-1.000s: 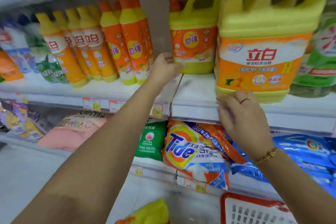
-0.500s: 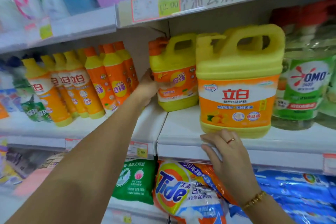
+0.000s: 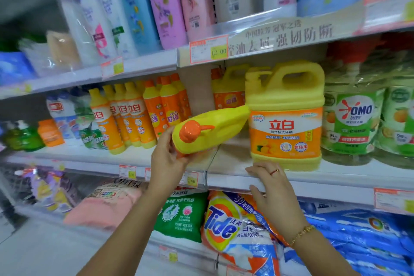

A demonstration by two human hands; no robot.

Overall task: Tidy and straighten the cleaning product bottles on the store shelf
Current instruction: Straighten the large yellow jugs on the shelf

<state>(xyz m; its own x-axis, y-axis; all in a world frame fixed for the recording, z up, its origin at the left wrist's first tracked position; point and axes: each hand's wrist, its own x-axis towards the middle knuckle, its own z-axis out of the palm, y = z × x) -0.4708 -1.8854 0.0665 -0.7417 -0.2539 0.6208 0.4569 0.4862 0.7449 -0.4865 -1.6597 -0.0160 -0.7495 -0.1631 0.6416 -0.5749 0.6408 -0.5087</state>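
Observation:
My left hand grips a yellow jug with an orange cap, tipped over so its cap points toward me, just above the middle shelf. To its right a large yellow and orange detergent jug stands upright near the shelf's front. My right hand rests open on the shelf edge just below that jug, fingers spread, holding nothing. Behind the tipped jug another yellow jug stands at the back. A row of slim yellow and orange bottles stands to the left.
Green OMO bottles stand right of the big jug. Shampoo bottles fill the shelf above. Below lie a Tide bag, a green bag, blue bags and a pink pack. Price tags line the shelf edges.
My left hand has pulled the smaller yellow jug forward from the back of the shelf and tipped it toward me. My right hand stays at the shelf edge. The view has tilted upward.

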